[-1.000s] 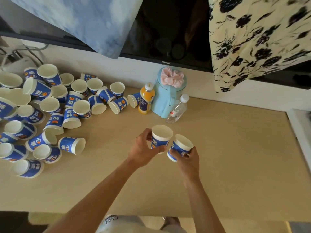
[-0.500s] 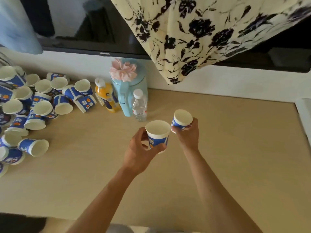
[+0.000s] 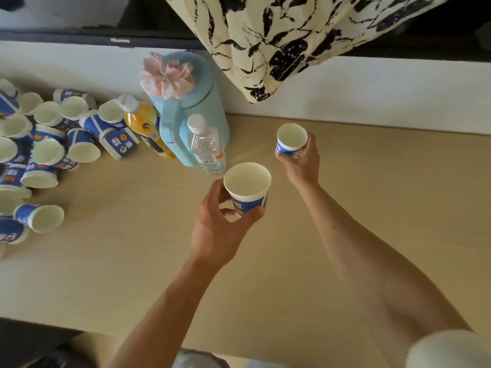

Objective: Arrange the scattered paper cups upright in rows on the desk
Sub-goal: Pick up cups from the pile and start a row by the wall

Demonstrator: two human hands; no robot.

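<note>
- Left hand, fingers curled round near cup, tabletop centre.
- Right hand, fingers gripping far cup, toward back edge.
- Scattered cups along left edge.

One view, head-worn, wide-angle. Looks forward and steeply down across worktop from its near edge, facing wall and television bezel at frame top. Close in: forearms enter from bottom; left hand gripping near paper cup at centre, right hand gripping far paper cup beyond. Scattered cup pile cut by left edge.
</note>
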